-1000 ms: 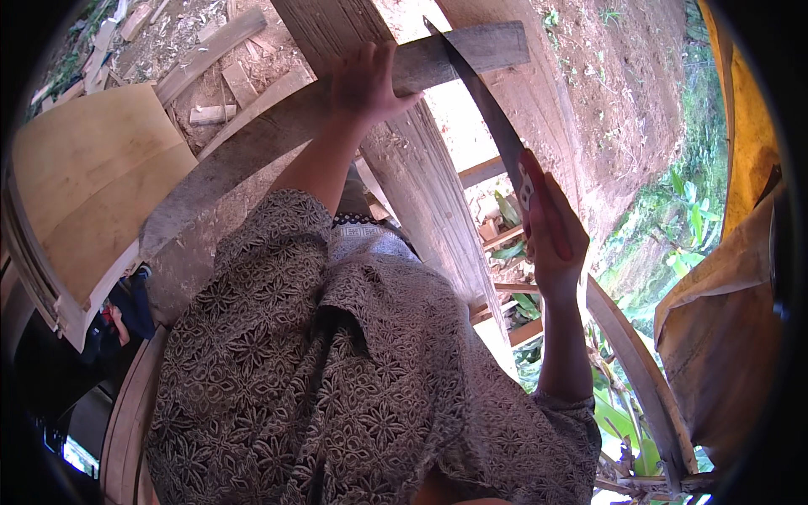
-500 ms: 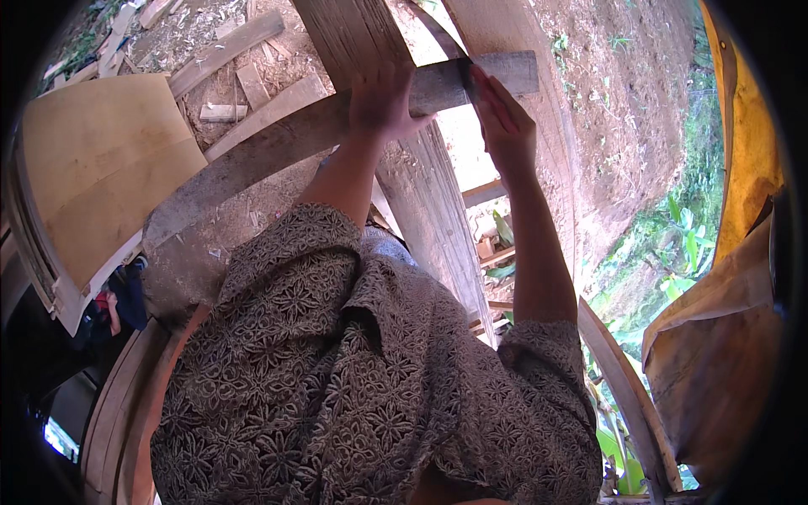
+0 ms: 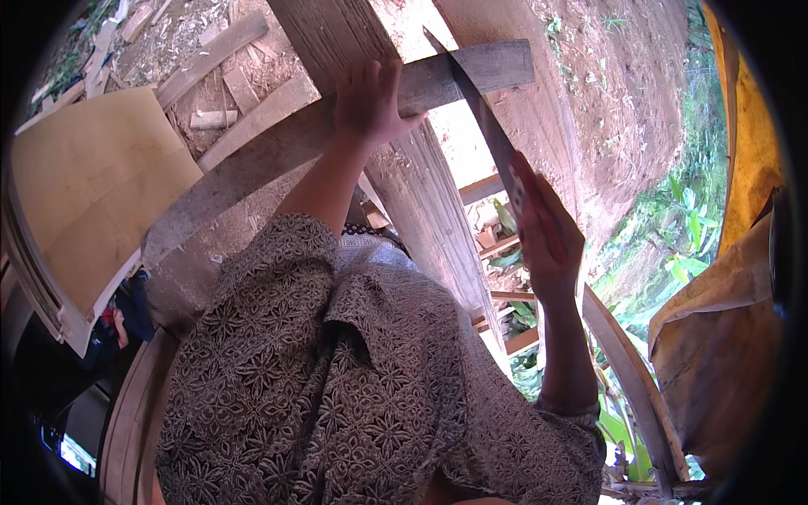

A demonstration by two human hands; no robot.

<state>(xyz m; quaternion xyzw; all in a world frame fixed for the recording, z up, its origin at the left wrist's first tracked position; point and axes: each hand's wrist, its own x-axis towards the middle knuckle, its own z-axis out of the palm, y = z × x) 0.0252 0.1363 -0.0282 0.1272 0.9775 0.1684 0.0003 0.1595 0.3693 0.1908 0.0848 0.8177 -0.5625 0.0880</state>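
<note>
A long grey wooden plank (image 3: 244, 172) lies across a thick wooden beam (image 3: 412, 181). My left hand (image 3: 368, 105) grips the plank where the two cross, its fingers over the far edge and its thumb pointing right. My right hand (image 3: 551, 240) is closed round the red handle of a handsaw, to the right of the beam and nearer to me than the plank. The saw's dark blade (image 3: 486, 118) slants up and left across the plank, a little short of its right end. Its tip sticks out past the far edge. How deep the teeth sit in the wood is hidden.
A wide board (image 3: 568, 126) runs along the right of the beam, beside bare soil. Wood offcuts (image 3: 240, 88) litter the ground at the far left. A pale plywood sheet (image 3: 101, 168) is at the left. A yellow tarp (image 3: 749, 135) hangs at the right.
My right hand has drawn the saw back toward me and to the right, so much more of the blade shows. My left hand stays on the plank.
</note>
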